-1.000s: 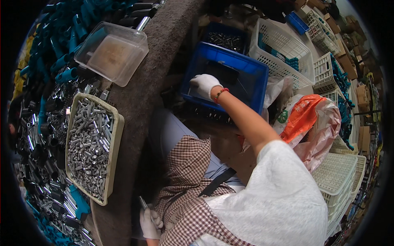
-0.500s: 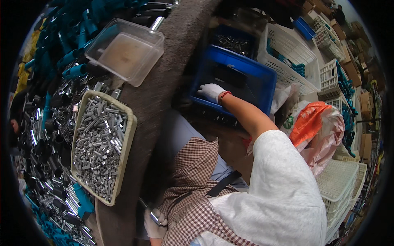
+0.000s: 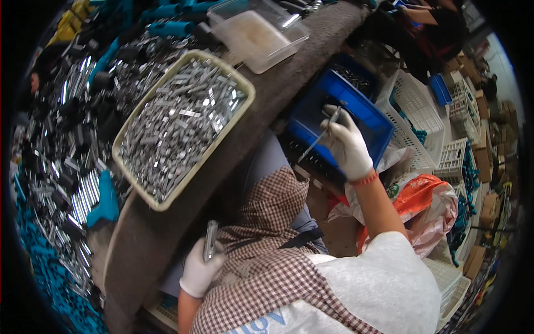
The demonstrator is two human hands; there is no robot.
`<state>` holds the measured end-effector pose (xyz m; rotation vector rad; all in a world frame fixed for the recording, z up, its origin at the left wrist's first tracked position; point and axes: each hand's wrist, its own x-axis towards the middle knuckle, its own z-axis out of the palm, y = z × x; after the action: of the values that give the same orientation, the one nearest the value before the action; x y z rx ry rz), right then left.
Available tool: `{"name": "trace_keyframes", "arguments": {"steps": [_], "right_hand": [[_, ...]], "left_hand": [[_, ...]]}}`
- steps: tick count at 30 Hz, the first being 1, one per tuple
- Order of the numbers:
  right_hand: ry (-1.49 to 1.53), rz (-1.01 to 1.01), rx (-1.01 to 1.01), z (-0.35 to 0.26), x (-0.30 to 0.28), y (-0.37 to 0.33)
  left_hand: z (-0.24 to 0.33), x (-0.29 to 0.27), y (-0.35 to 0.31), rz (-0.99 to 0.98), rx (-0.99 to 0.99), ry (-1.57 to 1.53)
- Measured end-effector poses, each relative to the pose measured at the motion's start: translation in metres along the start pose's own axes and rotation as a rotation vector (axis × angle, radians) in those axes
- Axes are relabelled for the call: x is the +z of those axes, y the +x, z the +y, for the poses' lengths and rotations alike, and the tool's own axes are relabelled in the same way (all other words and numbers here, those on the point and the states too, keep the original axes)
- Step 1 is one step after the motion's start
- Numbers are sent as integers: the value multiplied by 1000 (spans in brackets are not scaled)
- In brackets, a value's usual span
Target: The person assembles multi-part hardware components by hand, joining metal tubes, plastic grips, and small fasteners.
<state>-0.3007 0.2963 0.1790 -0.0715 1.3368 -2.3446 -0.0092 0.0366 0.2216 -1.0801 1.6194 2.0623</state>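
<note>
While raised, right hand (image 3: 346, 146) gripping rod (image 3: 320, 136)

Beige tray (image 3: 245, 89) of metal parts, clear tub (image 3: 261, 36), white baskets (image 3: 414, 103).

Both hands wear white knit gloves — the right hand (image 3: 346, 146) with a red band at the wrist, the left hand (image 3: 199, 270) plain. Short white sleeves leave the forearms bare, and a brown-and-white checked cloth — an apron, perhaps — drapes the front
</note>
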Motion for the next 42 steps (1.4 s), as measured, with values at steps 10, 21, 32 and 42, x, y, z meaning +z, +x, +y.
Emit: {"name": "trace_keyframes", "arguments": {"steps": [10,21,32,42], "right_hand": [[91,-222,419,75,133,-109],[-491,-283,44,60,193,-114],[-536,-460,212,89,214,-128],[-560,-595,261,105,206,-134]], "left_hand": [[16,4,-18,4,179,-9],[-45,-43,-65,603,390,836],[-59,-50,-70,575,529,895],[-54,-49,-70,535,542,973]]}}
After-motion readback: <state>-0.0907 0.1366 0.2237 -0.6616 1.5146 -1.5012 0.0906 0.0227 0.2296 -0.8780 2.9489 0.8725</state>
